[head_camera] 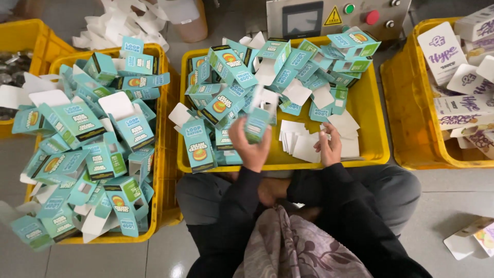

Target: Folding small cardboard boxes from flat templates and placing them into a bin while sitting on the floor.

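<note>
1. Teal carton (257, 122), one small printed box with its white top flap open, sits upright in the left hand (250, 146), fingers clamped around its lower half, above the near left part of the middle yellow crate (373, 136).
2. White card inserts (303, 141), a loose fanned stack too overlapped to count, lie on the crate floor just right of the held carton; the right hand (329, 146) rests on their right edge, fingers curled together onto the top sheets.
3. Yellow crates: four show. The middle one holds a heap of teal cartons (242, 77), several dozen, too tangled to count exactly, piled mainly along its far and left sides.
4. The left crate (163, 154) is heaped over its rim with the same kind of cartons (98, 149), many with flaps open.
5. The right crate (401, 118) carries white flat cartons with purple print (453, 77), roughly ten visible.
6. A fourth crate (31, 36) shows at the far left corner, its contents dark and unclear.
7. One metal control box (334, 18) stands beyond the middle crate, with one green button, one red button and a small screen.
8. Black sleeves and crossed legs frame the near edge, on a tiled floor (442, 211).
</note>
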